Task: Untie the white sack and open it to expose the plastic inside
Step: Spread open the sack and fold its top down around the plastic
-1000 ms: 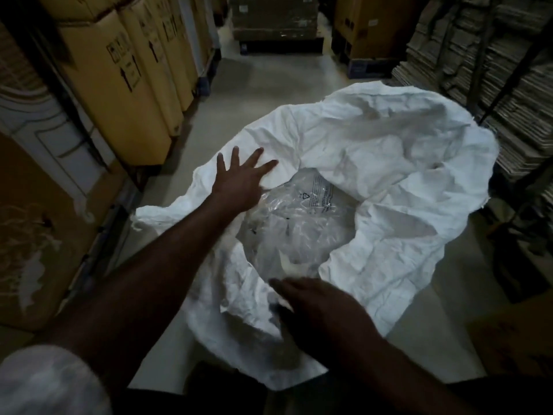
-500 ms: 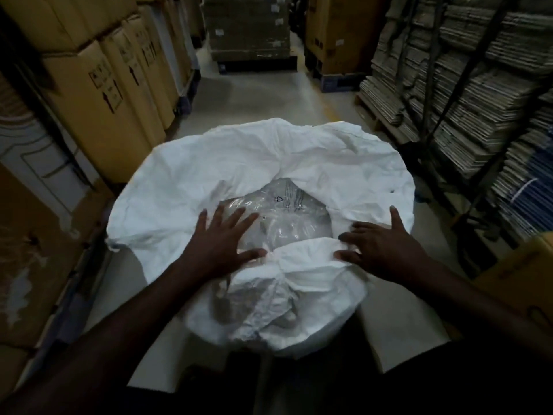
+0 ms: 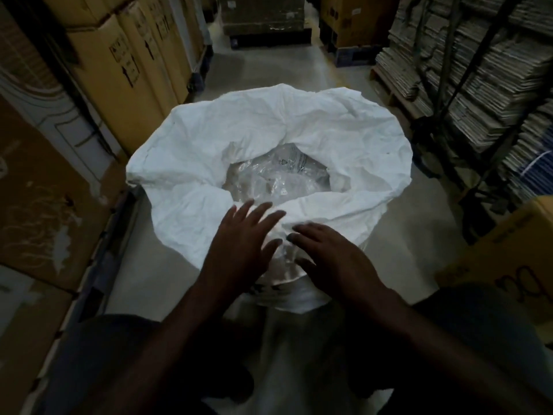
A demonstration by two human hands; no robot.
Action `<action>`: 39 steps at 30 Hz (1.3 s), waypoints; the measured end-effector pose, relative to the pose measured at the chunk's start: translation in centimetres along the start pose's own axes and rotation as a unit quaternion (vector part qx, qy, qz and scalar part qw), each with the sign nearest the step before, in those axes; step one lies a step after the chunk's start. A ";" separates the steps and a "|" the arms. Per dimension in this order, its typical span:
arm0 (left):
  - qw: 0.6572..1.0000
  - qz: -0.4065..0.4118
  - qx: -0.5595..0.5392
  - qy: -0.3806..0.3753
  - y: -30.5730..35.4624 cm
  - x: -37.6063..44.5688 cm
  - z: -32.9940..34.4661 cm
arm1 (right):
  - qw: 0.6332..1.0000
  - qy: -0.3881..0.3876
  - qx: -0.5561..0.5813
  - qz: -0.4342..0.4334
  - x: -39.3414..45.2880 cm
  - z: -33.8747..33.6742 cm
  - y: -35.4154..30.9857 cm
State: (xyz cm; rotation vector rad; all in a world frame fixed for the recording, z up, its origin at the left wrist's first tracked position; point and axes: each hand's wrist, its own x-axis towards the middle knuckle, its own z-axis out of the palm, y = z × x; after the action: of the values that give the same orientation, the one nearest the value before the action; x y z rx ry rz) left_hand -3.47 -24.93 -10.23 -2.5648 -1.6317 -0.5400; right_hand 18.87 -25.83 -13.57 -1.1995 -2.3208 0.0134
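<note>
In the aisle, right in front of me: the white sack (image 3: 269, 139) stands on the concrete floor (image 3: 269, 70), mouth spread wide and folded outward.
Plastic: the clear plastic (image 3: 278, 178) shows in the middle of the mouth, crumpled, glossy, with small printed text on it; I judge the task close to done.
Left hand: my left hand (image 3: 239, 250) lies flat on the near rim, fingers spread, gripping nothing.
Right hand: my right hand (image 3: 332, 256) rests beside it on the same fold, also flat and empty; the two nearly touch.
Risk, rim: the near fold looks loose; if I lift my palms it may flop back over the plastic.
Risk, liner: that film looks thin; hooking fingers in while pushing the rim down could tear it or drag it out.
Risk, sack: pressing hard on one side only might tip it towards me.
Sack cloth: woven-looking, stiff, heavily creased, holding sharp folds.
Left side: tall cardboard boxes (image 3: 119, 64), smooth brown faces with arrow marks.
Right side: stacks of flat cardboard (image 3: 493, 85), ridged edges, strapped on a pallet.
Light: dim, so fine detail in the near folds I cannot tell.
</note>
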 end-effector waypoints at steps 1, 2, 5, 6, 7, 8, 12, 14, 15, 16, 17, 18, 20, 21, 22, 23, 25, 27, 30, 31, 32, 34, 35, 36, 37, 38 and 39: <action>1.000 -0.003 -0.006 -0.017 0.2 -1.2 0.4 | 1.000 -0.008 0.004 -0.007 -0.3 0.4 -0.3; 0.999 -0.009 -0.005 -0.037 0.1 -2.3 0.9 | 1.000 -0.015 0.007 -0.010 -0.4 0.8 -0.4; 0.993 -0.018 0.031 -0.110 -1.7 -4.3 2.1 | 0.997 -0.080 -0.009 -0.002 0.1 1.9 -0.1; 0.990 -0.017 0.043 -0.130 -2.4 -4.5 2.3 | 0.993 -0.114 -0.035 0.000 0.3 2.2 0.0; 0.988 -0.014 0.052 -0.142 -2.8 -4.6 2.5 | 0.988 -0.138 -0.066 0.004 0.5 2.5 0.2; 0.987 -0.011 0.062 -0.149 -3.0 -4.5 2.7 | 0.984 -0.151 -0.095 0.011 0.6 2.8 0.3; 0.988 -0.013 0.055 -0.147 -2.7 -3.8 3.5 | 0.978 -0.153 -0.140 0.025 1.6 3.3 0.3; 0.992 -0.004 0.033 -0.122 -2.7 -3.0 3.5 | 0.979 -0.148 -0.137 0.020 2.2 3.2 0.1; 0.994 -0.001 0.023 -0.102 -2.6 -2.6 3.4 | 0.982 -0.135 -0.129 0.022 2.5 3.0 0.1; 0.997 0.000 0.015 -0.081 -2.6 -2.1 3.2 | 0.986 -0.117 -0.115 0.028 2.8 2.5 -0.1; 0.998 0.001 0.012 -0.060 -2.6 -1.7 2.9 | 0.990 -0.097 -0.099 0.036 3.1 1.9 -0.4; 0.999 0.003 0.013 -0.038 -2.6 -1.3 2.8 | 0.993 -0.073 -0.086 0.040 3.3 1.1 -0.8; 1.000 0.012 0.000 0.015 -2.6 -0.8 2.4 | 0.996 -0.015 -0.082 0.035 3.6 -0.6 -1.6; 0.998 0.018 -0.016 0.049 -2.6 -0.5 2.1 | 0.996 0.015 -0.085 0.031 3.6 -1.5 -2.0; 0.996 0.024 -0.030 0.084 -2.5 -0.2 1.8 | 0.995 0.039 -0.088 0.032 3.5 -2.3 -2.2; 0.993 0.030 -0.036 0.110 -2.2 0.0 1.5 | 0.993 0.056 -0.092 0.037 3.4 -2.9 -2.3; 0.993 0.044 -0.030 0.110 -1.5 0.5 0.8 | 0.992 0.071 -0.093 0.056 3.3 -3.8 -2.4; 0.994 0.051 -0.033 0.088 -0.9 0.7 0.2 | 0.991 0.072 -0.086 0.075 3.2 -4.2 -2.4; 0.992 0.072 -0.053 0.094 -0.7 1.1 -0.4 | 0.992 0.068 -0.088 0.058 3.2 -4.0 -2.3; 0.991 0.073 -0.050 0.102 -0.8 1.1 -0.6 | 0.993 0.067 -0.090 0.046 3.2 -3.8 -2.3; 0.991 0.063 -0.042 0.109 -0.9 1.2 -0.8 | 0.993 0.065 -0.090 0.039 3.2 -3.6 -2.3; 0.993 0.020 -0.029 0.114 -0.9 1.2 -1.0 | 0.995 0.051 -0.074 0.044 3.3 -3.2 -2.3; 0.993 0.002 -0.032 0.116 -0.9 1.2 -1.0 | 0.996 0.043 -0.066 0.045 3.3 -3.1 -2.1; 0.992 -0.010 -0.039 0.117 -0.9 1.2 -1.0 | 0.996 0.037 -0.063 0.044 3.3 -2.9 -1.9; 0.992 -0.012 -0.048 0.113 -1.0 1.3 -1.0 | 0.997 0.032 -0.061 0.041 3.2 -2.7 -1.6; 0.993 -0.005 -0.055 0.106 -1.0 1.4 -1.1 | 0.997 0.028 -0.058 0.040 3.2 -2.5 -1.3; 0.993 0.009 -0.061 0.096 -0.9 1.4 -1.2 | 0.997 0.028 -0.059 0.042 3.1 -2.4 -0.9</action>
State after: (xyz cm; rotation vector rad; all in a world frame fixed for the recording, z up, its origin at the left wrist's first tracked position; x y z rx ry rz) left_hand -4.03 -23.56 -8.80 -2.5142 -1.5543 -0.8826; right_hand 17.84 -24.57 -9.86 -1.3385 -2.2481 -0.1264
